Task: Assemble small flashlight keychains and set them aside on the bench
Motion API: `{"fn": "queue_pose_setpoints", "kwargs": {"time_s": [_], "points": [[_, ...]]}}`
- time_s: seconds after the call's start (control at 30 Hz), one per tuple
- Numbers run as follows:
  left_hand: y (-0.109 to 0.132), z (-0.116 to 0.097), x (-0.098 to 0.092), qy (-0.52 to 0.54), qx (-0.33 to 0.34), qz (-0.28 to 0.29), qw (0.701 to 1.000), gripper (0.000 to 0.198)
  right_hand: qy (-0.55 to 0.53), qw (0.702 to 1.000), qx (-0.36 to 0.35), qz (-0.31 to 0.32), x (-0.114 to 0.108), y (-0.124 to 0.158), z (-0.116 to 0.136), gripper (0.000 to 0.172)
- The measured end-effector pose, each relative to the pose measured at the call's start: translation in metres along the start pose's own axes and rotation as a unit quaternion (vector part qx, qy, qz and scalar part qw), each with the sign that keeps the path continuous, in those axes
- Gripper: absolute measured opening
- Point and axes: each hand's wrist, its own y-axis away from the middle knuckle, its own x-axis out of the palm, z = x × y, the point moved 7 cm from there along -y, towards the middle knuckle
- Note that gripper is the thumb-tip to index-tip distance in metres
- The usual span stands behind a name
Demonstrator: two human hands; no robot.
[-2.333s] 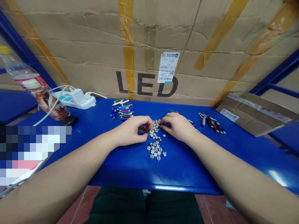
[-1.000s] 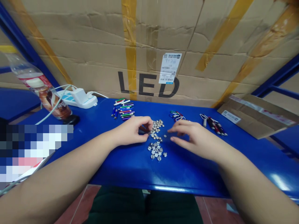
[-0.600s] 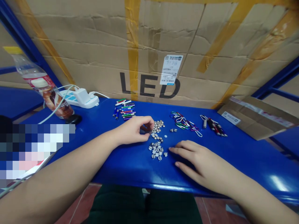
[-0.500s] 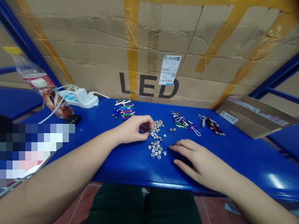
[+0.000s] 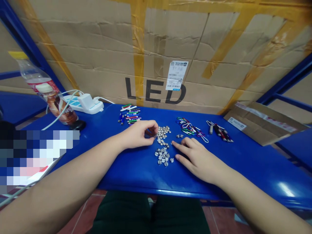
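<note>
Head view: my right hand has just slid forward from its spot lower on the blue counter, and its index fingertip has come to a small pale disc, whereas the thumb sits well apart, near a lone slotted cap; the fingers are loosely spread, with nothing visibly held. As I judge it, that shifts the work onto this one disc, just right of the heap of silver discs and above the slotted caps. My left hand stays curled at the heap's left edge, thumb and forefinger leaving a narrow gap. I can't tell whether it grips anything, since its own fingers shade the space inside. The pale disc is mostly covered by my fingertip, so whether I'm touching it is unclear. Pixel blocks mask the far left.
</note>
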Motion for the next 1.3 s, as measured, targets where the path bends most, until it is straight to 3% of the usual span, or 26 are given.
{"fn": "queue_pose_setpoints", "kwargs": {"time_s": [0.13,0.3,0.47,0.63,0.77,0.87,1.0,1.17,1.3], "points": [[0.001,-0.001,0.000,0.002,0.000,0.004,1.000,0.021,0.016,0.999,-0.040,-0.018,-0.007,0.024,0.014,0.044],[0.000,-0.003,0.003,-0.011,0.003,0.014,1.000,0.021,0.027,0.988,-0.127,-0.079,-0.016,0.062,0.036,0.054],[0.000,-0.002,0.002,-0.016,0.003,0.013,1.000,0.021,-0.013,0.971,-0.197,-0.135,-0.014,0.083,0.051,0.011],[0.001,-0.001,0.002,-0.006,-0.007,0.011,1.000,0.019,-0.024,0.964,-0.202,-0.172,-0.006,0.090,0.058,0.020],[0.001,-0.002,0.003,-0.007,-0.004,0.014,1.000,0.020,-0.064,0.962,-0.210,-0.160,-0.008,0.090,0.057,0.018],[0.001,-0.002,0.004,-0.007,-0.004,0.019,1.000,0.021,-0.118,0.958,-0.215,-0.152,-0.018,0.084,0.050,0.018],[0.001,-0.002,0.005,-0.001,-0.004,0.024,1.000,0.021,-0.166,0.942,-0.223,-0.189,-0.043,0.064,0.039,0.022],[0.001,-0.003,0.006,0.007,0.003,0.022,1.000,0.023,-0.141,0.945,-0.219,-0.196,-0.064,0.010,0.035,0.013],[0.001,-0.005,0.007,0.006,0.007,0.020,1.000,0.025,-0.148,0.948,-0.234,-0.156,-0.055,-0.036,0.036,0.012]]}}
